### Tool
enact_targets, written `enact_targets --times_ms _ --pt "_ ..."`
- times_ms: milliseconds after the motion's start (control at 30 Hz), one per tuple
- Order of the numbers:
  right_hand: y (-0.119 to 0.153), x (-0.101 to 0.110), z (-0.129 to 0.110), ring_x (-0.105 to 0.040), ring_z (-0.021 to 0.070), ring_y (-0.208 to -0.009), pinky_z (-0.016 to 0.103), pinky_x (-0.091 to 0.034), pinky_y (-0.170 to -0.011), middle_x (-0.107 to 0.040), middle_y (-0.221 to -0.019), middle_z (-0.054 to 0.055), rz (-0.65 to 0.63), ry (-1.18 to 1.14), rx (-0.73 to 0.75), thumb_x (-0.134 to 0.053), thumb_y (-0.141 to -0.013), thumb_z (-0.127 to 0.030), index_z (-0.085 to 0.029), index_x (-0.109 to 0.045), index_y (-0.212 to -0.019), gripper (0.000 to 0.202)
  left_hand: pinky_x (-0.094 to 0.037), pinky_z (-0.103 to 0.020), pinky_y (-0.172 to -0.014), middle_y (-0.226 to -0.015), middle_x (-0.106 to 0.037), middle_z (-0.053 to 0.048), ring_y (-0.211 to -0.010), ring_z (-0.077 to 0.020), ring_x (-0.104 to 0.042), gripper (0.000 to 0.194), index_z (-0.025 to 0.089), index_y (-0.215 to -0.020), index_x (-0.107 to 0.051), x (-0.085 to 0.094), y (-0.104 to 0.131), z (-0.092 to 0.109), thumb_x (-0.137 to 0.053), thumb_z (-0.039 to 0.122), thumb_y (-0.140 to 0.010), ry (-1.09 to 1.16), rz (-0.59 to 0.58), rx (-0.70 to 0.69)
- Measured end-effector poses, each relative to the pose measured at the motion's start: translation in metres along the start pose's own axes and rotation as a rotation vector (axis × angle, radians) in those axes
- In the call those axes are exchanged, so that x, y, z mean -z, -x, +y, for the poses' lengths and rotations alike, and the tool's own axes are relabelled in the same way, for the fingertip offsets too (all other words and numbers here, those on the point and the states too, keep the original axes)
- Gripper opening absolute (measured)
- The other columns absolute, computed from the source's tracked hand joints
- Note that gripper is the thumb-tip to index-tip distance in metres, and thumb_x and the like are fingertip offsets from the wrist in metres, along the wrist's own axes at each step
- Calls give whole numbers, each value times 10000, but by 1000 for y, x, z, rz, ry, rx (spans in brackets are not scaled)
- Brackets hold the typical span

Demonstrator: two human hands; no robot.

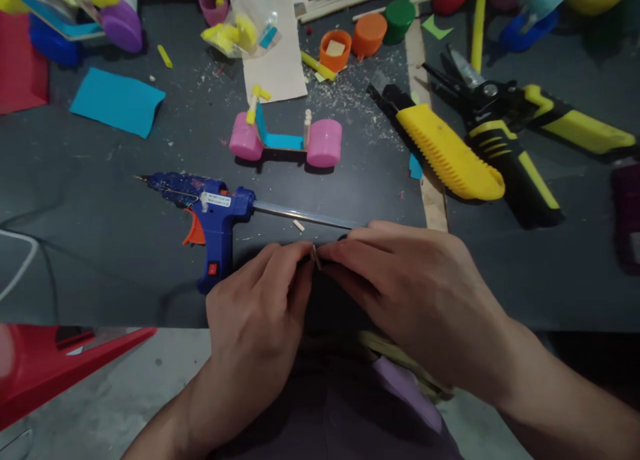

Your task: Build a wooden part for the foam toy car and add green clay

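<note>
My left hand (263, 300) and my right hand (410, 287) meet near the table's front edge, fingers pinched. Between their fingertips is a small thin wooden piece (316, 257), mostly hidden by the fingers. Left of it lies a blue glue gun (217, 213) with an orange trigger, its clear glue stick (305, 215) running toward my right hand. Beyond my hands stands a small scooter-like model (283, 142) with pink cap wheels, a blue deck and a yellow handlebar. A tiny wood chip (299, 226) lies just beyond my fingers.
A yellow utility knife (450, 153) and black-yellow cutters (515, 147) lie at the right. Orange caps (369, 35), a green cap (399, 20) and a plastic bag (245, 30) sit at the back. Blue paper (117, 101) lies left. A red chair (50, 367) stands below the table edge.
</note>
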State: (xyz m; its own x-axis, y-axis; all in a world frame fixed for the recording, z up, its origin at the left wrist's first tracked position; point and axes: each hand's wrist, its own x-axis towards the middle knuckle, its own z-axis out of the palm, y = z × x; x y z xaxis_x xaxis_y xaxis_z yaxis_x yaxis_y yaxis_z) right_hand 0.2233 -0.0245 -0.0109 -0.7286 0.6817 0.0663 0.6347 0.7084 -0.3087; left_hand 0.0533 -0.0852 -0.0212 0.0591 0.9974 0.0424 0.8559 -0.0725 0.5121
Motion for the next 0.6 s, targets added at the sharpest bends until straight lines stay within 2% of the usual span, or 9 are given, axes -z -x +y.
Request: enact_targets --times_ms 167,300,600 --pt "-1 1 0 -641 190 -629 322 -388 -532 -695 -701 13 9 -20 -60 -576 -936 -163 -186 -724 -886 157 -449 -286 -607 -862 -710 10 -760 -148 -680 167 216 -1127 -624 1 -1 -1 -594 184 -966 -8 5 -3" --pt "-2 2 0 -660 190 -642 311 -408 -546 -731 -756 14 14 -43 -69 -600 -932 -190 -180 -722 -920 124 -436 -285 -594 -865 -698 7 -757 -144 -671 199 208 -1149 -607 1 0 -1 -608 171 -954 -8 11 -2" --pt "-4 3 0 -643 172 -632 313 -395 -573 -717 -725 -14 18 -89 -88 -597 -952 -196 -216 -730 -902 144 -381 -290 -564 -756 -604 35 -653 -130 -577 65 232 -988 -621 3 0 0 -587 182 -965 10 4 7"
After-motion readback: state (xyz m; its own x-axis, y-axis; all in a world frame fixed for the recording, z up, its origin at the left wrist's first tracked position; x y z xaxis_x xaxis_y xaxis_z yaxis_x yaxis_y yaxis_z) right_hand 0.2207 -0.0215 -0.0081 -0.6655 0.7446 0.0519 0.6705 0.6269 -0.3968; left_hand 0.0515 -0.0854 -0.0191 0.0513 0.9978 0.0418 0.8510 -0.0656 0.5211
